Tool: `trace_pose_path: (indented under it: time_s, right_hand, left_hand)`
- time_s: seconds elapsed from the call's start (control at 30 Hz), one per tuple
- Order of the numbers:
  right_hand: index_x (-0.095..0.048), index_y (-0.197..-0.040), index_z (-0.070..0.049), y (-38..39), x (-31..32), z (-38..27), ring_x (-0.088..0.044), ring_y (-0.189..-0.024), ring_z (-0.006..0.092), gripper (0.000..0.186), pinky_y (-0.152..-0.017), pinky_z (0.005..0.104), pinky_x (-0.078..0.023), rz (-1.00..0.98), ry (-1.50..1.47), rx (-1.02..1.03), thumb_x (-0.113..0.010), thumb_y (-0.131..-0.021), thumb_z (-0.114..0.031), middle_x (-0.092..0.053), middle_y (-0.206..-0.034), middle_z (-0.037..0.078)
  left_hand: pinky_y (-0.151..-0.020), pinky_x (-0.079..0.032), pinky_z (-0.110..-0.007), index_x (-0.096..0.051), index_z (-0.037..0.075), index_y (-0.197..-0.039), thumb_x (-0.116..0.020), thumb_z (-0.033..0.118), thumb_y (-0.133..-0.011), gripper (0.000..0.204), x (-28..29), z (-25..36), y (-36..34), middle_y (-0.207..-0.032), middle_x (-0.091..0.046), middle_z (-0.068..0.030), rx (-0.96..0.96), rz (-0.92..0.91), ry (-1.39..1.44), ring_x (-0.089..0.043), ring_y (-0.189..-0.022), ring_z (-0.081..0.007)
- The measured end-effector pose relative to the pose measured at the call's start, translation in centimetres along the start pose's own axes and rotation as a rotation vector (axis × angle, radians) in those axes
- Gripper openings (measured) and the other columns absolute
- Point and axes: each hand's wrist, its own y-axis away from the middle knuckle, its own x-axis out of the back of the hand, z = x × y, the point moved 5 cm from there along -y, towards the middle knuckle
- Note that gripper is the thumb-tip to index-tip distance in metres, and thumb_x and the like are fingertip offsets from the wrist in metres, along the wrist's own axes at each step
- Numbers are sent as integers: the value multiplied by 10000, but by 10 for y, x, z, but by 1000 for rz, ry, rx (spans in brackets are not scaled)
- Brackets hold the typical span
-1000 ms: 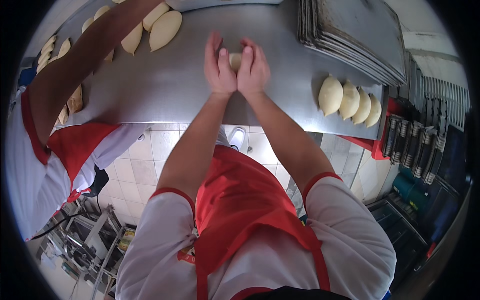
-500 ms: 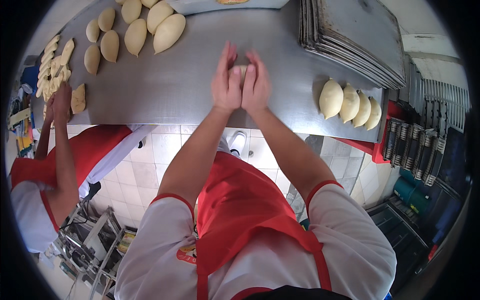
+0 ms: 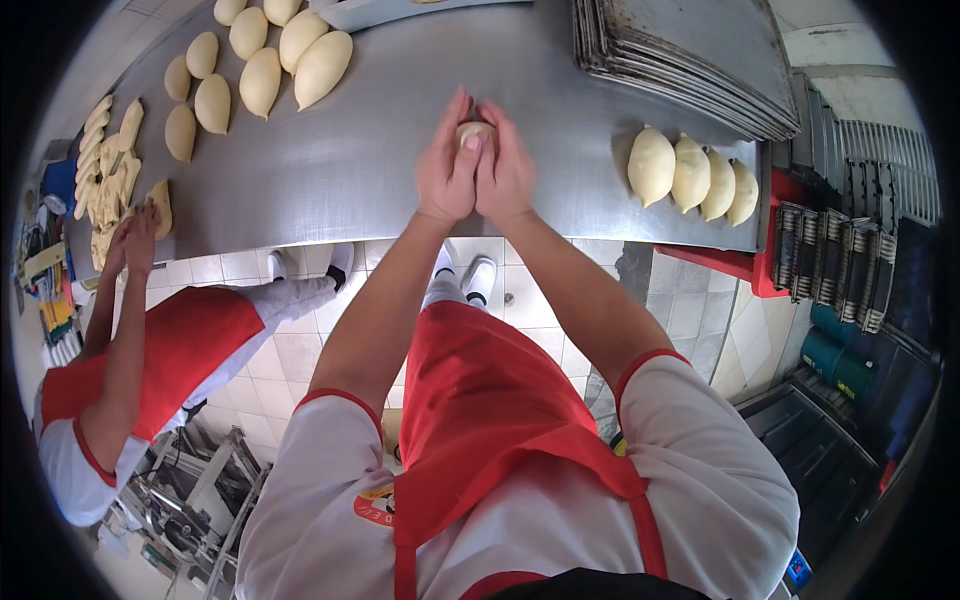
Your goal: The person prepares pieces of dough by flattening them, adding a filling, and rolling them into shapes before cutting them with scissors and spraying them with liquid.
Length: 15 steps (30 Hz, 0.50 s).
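My left hand (image 3: 446,172) and my right hand (image 3: 504,170) are cupped around a pale piece of dough (image 3: 475,130) on the steel table (image 3: 375,165). The thumbs lie side by side on the near side of the dough, and the fingers curve round it from both sides. Most of the dough is hidden; only its top shows between the hands. To the right rests a row of several pointed oval dough pieces (image 3: 690,174), touching or nearly touching one another. More ovals of dough (image 3: 261,82), some larger, sit at the far left.
At the far right is a stack of dark baking trays (image 3: 690,60). A pale blue tray (image 3: 385,10) stands at the back. On the left, a co-worker (image 3: 150,375) in a red apron handles dough (image 3: 160,207) beside twisted strips (image 3: 92,150). Metal racks (image 3: 835,262) stand beyond the right edge.
My view has shifted a little, so the table appears moved left. My hands stay around the dough, with more of its top showing now. The co-worker's hands have moved nearer onto the dough.
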Motion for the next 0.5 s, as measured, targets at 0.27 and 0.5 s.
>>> trace_pose_path:
  time_s: [0.27,0.5]
  right_hand:
    - [-606,-1407,-66,-54,-14,7,-705,-1111,408,421,-957,489,-552,88,85,-65,-541,-1048,-276,-732,-1242,200]
    - [-571,-1460,-61,13,1,-5,-666,-1172,433,474,-995,525,-526,32,92,-34,-555,-1040,-280,-671,-1346,212]
  left_hand:
    - [-1214,-388,-411,-453,-30,-1580,-495,252,-1072,582,-2,-10,-55,-1534,-571,-252,-60,-1,-50,-560,-1408,-326]
    - [-1107,-493,-420,-512,25,-1558,-557,393,-1024,650,8,2,0,-1472,-614,-251,-27,-92,-38,-616,-1358,-361]
